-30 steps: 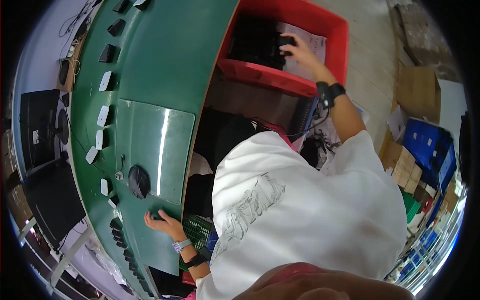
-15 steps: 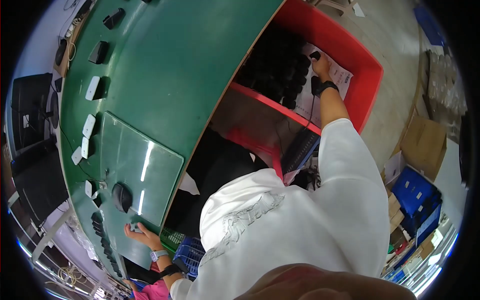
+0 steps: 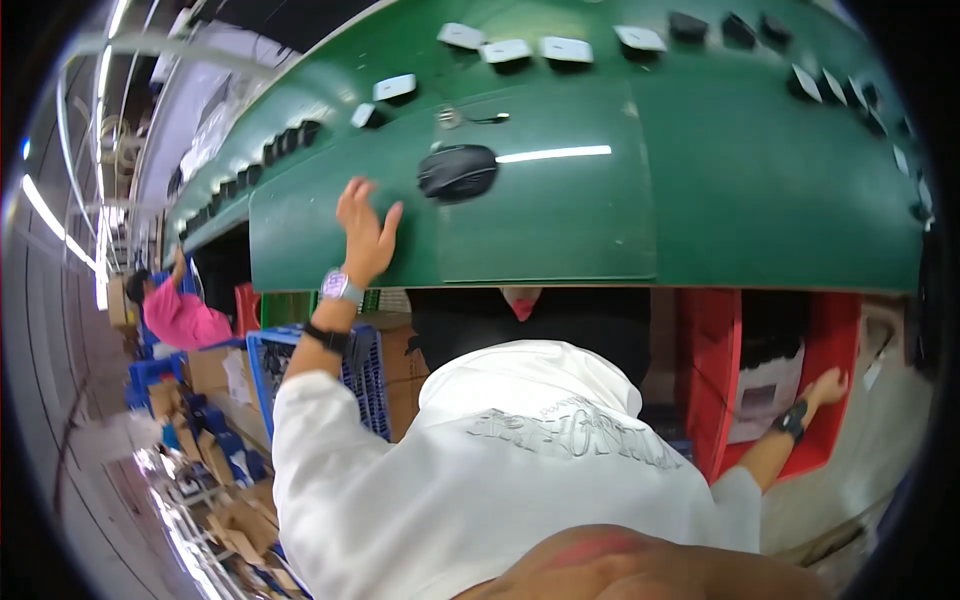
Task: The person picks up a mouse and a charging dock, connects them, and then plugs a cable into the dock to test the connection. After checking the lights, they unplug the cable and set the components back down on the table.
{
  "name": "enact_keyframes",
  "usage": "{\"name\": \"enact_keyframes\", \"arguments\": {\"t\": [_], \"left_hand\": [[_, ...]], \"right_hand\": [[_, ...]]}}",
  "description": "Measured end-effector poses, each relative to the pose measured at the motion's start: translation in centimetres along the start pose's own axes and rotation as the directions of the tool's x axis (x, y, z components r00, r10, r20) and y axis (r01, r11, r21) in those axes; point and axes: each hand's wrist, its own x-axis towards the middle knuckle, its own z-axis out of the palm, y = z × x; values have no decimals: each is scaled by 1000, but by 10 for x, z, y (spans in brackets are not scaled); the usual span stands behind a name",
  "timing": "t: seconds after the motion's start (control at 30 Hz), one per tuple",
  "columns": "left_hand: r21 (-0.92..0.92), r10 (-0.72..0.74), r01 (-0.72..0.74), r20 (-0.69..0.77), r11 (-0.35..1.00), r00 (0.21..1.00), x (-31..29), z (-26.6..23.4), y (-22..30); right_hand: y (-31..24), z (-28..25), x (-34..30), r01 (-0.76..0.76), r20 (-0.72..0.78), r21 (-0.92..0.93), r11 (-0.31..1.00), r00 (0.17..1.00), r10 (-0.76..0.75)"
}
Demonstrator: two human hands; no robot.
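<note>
My left hand [image 3: 368, 235], wearing a wristwatch [image 3: 341, 286] and a black band [image 3: 327, 337], hovers near the front edge of the green table [image 3: 780, 200]. Its fingers are spread with nothing in them. Just right of it a black, rounded object [image 3: 457, 172] with a pale seam rests on a clear sheet [image 3: 560, 225]. Far to the right, my right hand [image 3: 826, 388] is low in a red bin [image 3: 728, 370], by its right-hand wall. A black device is strapped to that wrist. The fingers are small and blurred, so what they hold, if anything, does not show.
White boxy pieces [image 3: 567, 50] and black pieces [image 3: 688, 27] line the table's far side. A short cable end [image 3: 470, 118] lies behind the rounded object. Blue crates [image 3: 265, 365] stand below on the left, and a person in pink [image 3: 180, 315] is beyond them.
My view has swung, so the table lies across the front and the bin at right. The small black piece seen in my right hand no longer shows there. My left fingers are spread wider.
</note>
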Motion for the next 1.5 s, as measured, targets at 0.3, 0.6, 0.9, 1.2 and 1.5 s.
{"name": "enact_keyframes", "arguments": {"t": [0.3, 0.6, 0.9, 1.2, 1.5], "left_hand": [[-65, -27, 28, 27, 997, 999, 150, 34, -124], [-515, -121, 220, 218, 828, 968, 157, 27, -122], [-608, -134, 35, -118, 793, 984, 125, 51, -135], [-604, -203, -42, -332, 796, 921, 131, 45, -126], [-958, -316, 114, 26, 264, 948, 119, 25, -97]], "right_hand": [[-455, -33, -223, 350, 275, 643, 681, 724, -632], [-696, 95, -427, 446, 480, 826, 345, -237, -845], [-775, 127, -497, 371, 466, 872, 318, -433, -772], [-833, 177, -640, 624, 267, 755, -201, -572, -775], [-799, 109, -514, 491, 723, 680, 544, -329, -607]]}}
